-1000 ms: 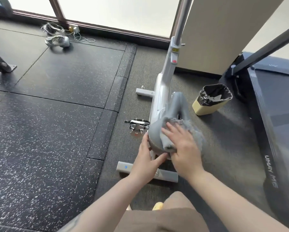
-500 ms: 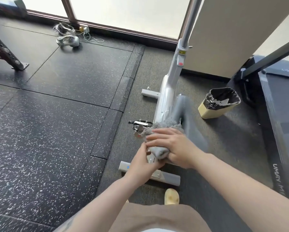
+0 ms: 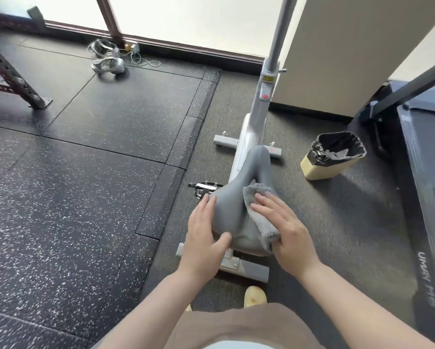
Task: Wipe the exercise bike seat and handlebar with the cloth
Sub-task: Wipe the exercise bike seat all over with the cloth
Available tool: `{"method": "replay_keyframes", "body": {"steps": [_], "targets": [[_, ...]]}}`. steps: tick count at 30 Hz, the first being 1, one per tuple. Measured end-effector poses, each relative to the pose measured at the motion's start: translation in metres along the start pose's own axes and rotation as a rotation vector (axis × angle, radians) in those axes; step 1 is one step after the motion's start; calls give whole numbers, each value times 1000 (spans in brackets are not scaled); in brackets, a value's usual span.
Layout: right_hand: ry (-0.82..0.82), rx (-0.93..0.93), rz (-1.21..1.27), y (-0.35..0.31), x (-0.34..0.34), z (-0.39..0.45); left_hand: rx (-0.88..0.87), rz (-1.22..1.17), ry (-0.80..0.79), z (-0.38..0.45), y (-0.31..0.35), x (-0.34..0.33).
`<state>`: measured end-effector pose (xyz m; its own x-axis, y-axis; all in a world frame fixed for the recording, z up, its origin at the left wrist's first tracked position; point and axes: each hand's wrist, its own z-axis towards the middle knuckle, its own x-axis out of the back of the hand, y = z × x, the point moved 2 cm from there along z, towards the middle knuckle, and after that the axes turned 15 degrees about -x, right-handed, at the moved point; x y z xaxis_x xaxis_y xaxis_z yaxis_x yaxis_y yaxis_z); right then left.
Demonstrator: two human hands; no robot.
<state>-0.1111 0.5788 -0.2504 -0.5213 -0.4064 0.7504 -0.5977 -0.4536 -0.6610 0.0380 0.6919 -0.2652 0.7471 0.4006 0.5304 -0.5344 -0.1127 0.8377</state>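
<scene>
I press the limp grey cloth [image 3: 258, 215] flat under my right hand [image 3: 287, 230], fingers spread, onto the padded seat [image 3: 232, 210]. My left hand [image 3: 201, 238] cups the seat's left edge, steadying it.

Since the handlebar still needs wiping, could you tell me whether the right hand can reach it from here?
Probably not yet: the right hand presses the cloth on the seat, and the handlebar is out of view.

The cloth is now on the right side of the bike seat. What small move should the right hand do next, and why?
Probably slide the right hand forward, pushing the cloth along the seat toward its narrow nose. The cloth covers only the rear right part, the nose looks untouched, and the left hand braces the seat's left edge.
</scene>
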Motion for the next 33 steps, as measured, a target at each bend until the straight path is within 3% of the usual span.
{"method": "replay_keyframes", "body": {"steps": [2, 3, 7, 8, 12, 13, 15, 17, 22, 26, 28, 30, 33], "targets": [[113, -228, 115, -15, -19, -1, 22, -9, 76, 3, 7, -8], [106, -258, 122, -27, -30, -3, 44, -18, 114, 3, 9, -12], [-188, 209, -210, -38, -34, 23, 67, -20, 220, 0, 10, -18], [-206, 210, -299, -30, -26, 46, 64, 0, 220, 0, 9, -19], [-36, -78, -332, -34, -21, 84, 82, -1, 228, -1, 11, -28], [-79, -32, -316, -43, -31, 76, 93, -15, 235, -1, 10, -29], [-315, 192, -326, -53, -44, 54, 145, -80, 255, -4, 7, -26], [-462, 309, -410, -52, -26, 72, 180, -113, 231, -7, 4, -22], [-326, 25, -819, -57, -10, 137, 187, -42, 156, -6, -3, -14], [-563, 63, -541, -78, -44, 107, 238, -126, 201, -5, -3, -12], [-526, -71, -506, -70, -39, 129, 255, -125, 205, -5, -3, -13], [-452, -150, -650, -62, -37, 145, 254, -108, 184, -4, -6, -12], [-335, -85, -777, -67, -52, 127, 241, -113, 159, -2, -8, -9]]}}
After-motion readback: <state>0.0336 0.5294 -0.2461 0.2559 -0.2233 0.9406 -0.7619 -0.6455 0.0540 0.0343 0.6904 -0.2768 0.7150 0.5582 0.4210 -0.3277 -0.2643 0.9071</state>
